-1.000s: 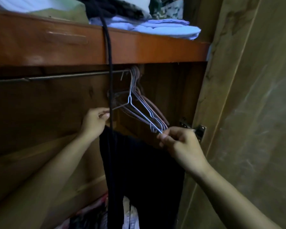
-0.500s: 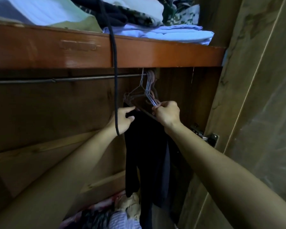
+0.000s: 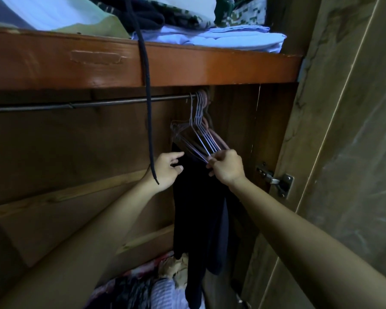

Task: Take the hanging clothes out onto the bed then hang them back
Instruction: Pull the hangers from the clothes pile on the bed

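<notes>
A bunch of wire hangers [image 3: 201, 139] is hanging at the right end of the wardrobe rail [image 3: 98, 104], with a dark garment [image 3: 198, 208] draping straight down below them. The right hand [image 3: 226, 167] is pinching the lower right corners of the hangers between curled fingers. The left hand [image 3: 166, 169] is reaching toward the garment's left edge with fingers loosely spread, gripping nothing. A dark cord [image 3: 146, 85] is dangling from the shelf [image 3: 187, 65] in front of that wrist.

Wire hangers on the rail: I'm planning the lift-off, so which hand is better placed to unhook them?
The right hand: it already pinches the lower corners of the bunched pale wire hangers. The left hand only touches the dark hanging garment.
</notes>
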Demonstrator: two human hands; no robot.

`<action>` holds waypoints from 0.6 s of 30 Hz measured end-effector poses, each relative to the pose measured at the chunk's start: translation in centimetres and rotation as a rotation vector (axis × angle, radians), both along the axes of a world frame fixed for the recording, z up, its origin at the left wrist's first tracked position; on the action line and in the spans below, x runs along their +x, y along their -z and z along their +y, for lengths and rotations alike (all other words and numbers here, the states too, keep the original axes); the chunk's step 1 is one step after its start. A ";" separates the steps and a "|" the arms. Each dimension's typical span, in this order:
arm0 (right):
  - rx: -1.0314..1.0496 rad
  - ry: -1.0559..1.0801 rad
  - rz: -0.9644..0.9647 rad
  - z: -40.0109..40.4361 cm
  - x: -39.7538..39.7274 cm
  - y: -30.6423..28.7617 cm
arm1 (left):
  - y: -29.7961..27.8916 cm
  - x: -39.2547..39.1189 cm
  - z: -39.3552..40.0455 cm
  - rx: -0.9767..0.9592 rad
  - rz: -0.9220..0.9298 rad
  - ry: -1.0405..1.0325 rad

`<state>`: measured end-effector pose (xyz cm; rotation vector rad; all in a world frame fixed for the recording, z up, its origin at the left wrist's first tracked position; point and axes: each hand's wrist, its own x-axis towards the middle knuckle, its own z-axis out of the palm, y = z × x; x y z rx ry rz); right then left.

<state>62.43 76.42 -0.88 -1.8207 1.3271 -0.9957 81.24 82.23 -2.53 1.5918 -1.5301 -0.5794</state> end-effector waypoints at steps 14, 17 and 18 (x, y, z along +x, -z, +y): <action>0.055 -0.012 0.636 9.3 -7.5 0.7 | 0.6 -6.7 3.6 0.202 -0.536 0.326; 0.139 -0.037 0.660 12.9 -9.6 1.5 | 1.5 -9.2 4.9 0.245 -0.542 0.470; 0.166 -0.045 0.659 14.3 -10.4 1.8 | 1.9 -10.3 5.5 0.256 -0.545 0.529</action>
